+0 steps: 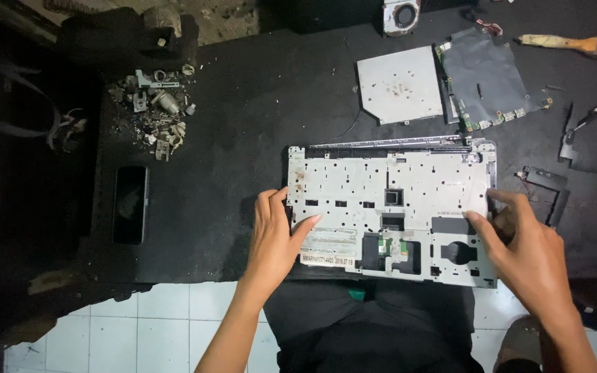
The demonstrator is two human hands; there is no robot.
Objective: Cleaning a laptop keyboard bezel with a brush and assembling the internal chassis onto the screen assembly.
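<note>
Paintbrush [592,45] cut off at right edge; fan [402,15] cropped at top.

Laptop shell [392,207] between both hands; drive [400,84] behind; phone [130,204] left.
</note>
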